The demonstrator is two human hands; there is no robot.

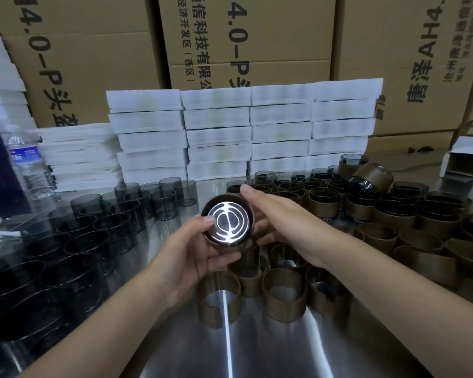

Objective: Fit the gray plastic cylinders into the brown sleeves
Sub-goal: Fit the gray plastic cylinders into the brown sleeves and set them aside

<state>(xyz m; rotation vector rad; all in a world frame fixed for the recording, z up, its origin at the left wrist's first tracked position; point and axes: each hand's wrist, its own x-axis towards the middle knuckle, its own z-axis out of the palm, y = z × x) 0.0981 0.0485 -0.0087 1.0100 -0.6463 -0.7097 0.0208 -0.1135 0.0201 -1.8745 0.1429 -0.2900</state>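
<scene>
Empty brown curved sleeves (284, 293) stand on the steel table (257, 350) — above them, left hand (194, 255) and right hand (273, 216) both grip one sleeved gray plastic cylinder (228, 222).

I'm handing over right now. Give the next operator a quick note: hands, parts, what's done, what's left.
Left hand: grips a cylinder from below, thumb on its rim.
Right hand: holds the same cylinder from the right. A sleeve looks wrapped round it.
Done: sleeved cylinders at the far right.
Left: bare cylinders on the left, empty sleeves in front.
</scene>
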